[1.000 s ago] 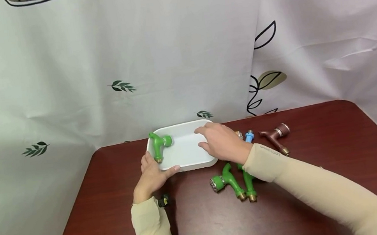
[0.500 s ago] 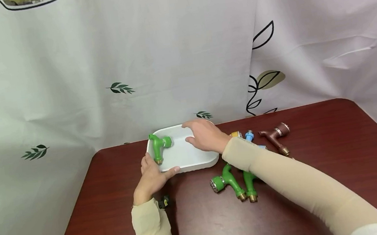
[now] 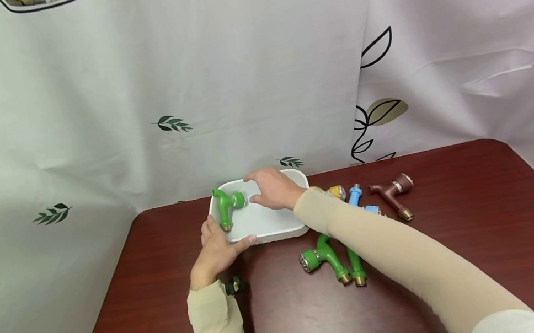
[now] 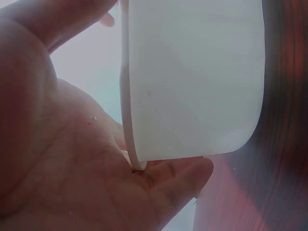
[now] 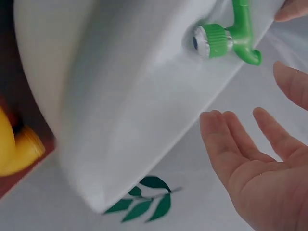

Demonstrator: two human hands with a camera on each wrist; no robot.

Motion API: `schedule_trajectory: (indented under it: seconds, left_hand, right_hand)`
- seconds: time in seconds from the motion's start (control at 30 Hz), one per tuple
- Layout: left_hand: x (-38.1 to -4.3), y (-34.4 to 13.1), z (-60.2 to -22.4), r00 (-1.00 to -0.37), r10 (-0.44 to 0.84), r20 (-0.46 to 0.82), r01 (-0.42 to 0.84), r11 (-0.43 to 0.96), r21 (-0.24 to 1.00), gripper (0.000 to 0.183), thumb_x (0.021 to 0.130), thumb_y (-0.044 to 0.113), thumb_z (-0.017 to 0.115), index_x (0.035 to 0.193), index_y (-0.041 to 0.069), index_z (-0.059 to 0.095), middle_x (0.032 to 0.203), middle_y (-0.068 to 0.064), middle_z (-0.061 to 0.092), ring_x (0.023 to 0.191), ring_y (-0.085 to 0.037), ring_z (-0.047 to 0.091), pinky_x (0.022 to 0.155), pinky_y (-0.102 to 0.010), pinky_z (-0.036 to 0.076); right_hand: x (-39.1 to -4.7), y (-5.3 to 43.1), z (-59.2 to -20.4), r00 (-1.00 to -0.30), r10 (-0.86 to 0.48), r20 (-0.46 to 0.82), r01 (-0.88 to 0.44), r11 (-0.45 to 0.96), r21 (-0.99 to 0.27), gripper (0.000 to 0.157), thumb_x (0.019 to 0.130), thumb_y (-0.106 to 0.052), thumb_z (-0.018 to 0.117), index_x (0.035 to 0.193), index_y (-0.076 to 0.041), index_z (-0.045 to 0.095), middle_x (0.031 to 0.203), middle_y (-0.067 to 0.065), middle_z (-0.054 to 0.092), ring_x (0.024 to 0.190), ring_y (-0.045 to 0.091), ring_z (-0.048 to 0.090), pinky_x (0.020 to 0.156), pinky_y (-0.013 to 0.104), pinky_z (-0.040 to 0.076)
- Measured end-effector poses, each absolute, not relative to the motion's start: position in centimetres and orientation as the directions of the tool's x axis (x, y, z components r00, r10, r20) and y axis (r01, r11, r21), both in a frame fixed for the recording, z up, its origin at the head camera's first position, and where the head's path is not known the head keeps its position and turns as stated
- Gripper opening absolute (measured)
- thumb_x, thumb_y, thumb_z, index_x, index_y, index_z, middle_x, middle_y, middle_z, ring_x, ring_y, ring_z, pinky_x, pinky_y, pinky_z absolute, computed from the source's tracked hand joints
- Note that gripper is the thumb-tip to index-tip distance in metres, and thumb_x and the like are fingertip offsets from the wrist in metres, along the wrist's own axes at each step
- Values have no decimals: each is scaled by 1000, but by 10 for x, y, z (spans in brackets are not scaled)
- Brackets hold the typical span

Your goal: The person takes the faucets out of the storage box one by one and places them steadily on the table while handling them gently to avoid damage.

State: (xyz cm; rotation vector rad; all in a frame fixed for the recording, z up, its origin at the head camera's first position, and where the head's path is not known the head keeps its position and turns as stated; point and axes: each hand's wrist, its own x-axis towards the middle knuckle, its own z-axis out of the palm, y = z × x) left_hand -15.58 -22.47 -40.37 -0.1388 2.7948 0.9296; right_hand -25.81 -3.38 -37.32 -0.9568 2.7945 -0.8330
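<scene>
A white plastic tray [image 3: 264, 222] stands at the table's back edge. Inside its left end lies a green tap [image 3: 225, 208] with a brass threaded end toward me. My left hand [image 3: 215, 253] holds the tray's near left corner, thumb along the front wall and fingers at the left side. The left wrist view has those fingers bent around the tray wall [image 4: 197, 82]. My right hand [image 3: 273, 188] hovers over the tray, holding nothing, thumb and fingers spread apart. In the right wrist view the green tap's knob [image 5: 216, 41] faces that hand across a gap.
Right of the tray lie a yellow tap [image 3: 336, 192], a blue tap [image 3: 355, 194] and a dark red tap [image 3: 392, 192]. Two green taps, one nearer [image 3: 327, 259] and one partly under my right sleeve [image 3: 357, 272], lie in front. A patterned white curtain [image 3: 236, 81] hangs behind.
My right hand has moved left over the tray toward the green tap, uncovering the yellow and blue taps. My left hand and the tray have stayed in place.
</scene>
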Motion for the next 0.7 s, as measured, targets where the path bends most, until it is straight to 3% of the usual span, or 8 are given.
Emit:
schedule_trajectory:
  seconds: [0.43,0.7]
  left_hand:
    - [-157,-222,-404,-976,-35,-214,-155,805,573,124,87,46,76,151,-16,-10,158,-35,-3,145,-50,7,115,-59,23]
    - [-157,-221,-405,-978,-38,-205,-152,805,573,118,92,47,70,151,-16,-10,157,-36,-2,145,-51,6,116,-58,22]
  right_hand:
    - [-262,-50,-362,-809,-587,-13,-491,688,-534,56,95,-24,70,145,-6,52,144,14,55,130,29,53,107,40,42]
    - [-266,-55,-352,-806,-592,-19,-505,703,-501,54,96,-22,69,143,-4,54,143,13,57,133,29,50,110,39,40]
